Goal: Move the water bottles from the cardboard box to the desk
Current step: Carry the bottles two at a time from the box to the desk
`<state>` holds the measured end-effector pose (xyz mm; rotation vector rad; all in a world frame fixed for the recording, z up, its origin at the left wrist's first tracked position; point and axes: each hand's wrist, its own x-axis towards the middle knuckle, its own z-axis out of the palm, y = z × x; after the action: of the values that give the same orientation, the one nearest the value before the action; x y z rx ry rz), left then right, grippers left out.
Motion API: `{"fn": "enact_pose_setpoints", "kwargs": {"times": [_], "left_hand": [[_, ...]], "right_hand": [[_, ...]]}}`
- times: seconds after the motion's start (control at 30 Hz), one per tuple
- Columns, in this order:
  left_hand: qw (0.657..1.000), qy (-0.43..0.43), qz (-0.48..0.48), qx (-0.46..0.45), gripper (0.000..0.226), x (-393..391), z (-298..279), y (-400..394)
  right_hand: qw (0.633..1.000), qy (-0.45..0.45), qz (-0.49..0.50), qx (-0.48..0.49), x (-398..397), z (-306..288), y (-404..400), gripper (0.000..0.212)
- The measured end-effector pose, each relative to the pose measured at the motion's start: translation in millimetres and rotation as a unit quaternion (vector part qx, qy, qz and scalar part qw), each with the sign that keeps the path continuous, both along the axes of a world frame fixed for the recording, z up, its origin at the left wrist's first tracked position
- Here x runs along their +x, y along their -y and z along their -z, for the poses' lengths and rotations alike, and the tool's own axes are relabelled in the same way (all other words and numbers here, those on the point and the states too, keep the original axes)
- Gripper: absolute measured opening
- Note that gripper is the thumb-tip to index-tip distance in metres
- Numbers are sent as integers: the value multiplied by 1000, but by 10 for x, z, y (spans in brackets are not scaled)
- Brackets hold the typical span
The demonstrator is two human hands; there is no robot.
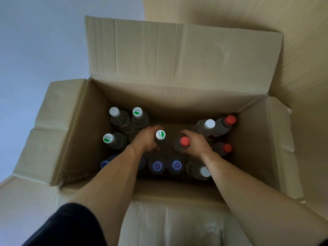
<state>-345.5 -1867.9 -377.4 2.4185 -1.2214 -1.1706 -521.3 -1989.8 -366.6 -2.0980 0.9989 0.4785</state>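
We see the open cardboard box (71,132) with many upright water bottles inside. Our left hand (147,139) grips a green-and-white-capped bottle (160,137) in the middle, and our right hand (196,143) grips a red-capped bottle (183,142) just beside it.

There is one view only, from a wide-angle camera worn on the person's head. It looks steeply down, almost straight into the open cardboard box (177,96), whose four flaps splay outward around the opening. The box fills most of the picture, so the camera sits close above it. Both forearms enter from the bottom edge and reach toward the middle of the box. Straight lines bow near the corners, as a wide lens makes them.
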Motion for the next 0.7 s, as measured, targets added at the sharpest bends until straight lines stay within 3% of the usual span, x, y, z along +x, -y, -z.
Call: {"fn": "enact_pose_setpoints", "kwargs": {"times": [0.2, 0.43, 0.7], "left_hand": [[999, -28, -12, 10, 77, 14, 210, 41], [998, -41, -31, -38, 61, 48, 138, 20], [964, -227, -120, -64, 63, 247, -535, -95]], "right_hand": [[998, 29, 37, 31, -52, 214, 19, 89], [994, 84, 53, 37, -67, 171, -13, 62], [969, 169, 149, 102, -58, -430, 46, 43]]}}
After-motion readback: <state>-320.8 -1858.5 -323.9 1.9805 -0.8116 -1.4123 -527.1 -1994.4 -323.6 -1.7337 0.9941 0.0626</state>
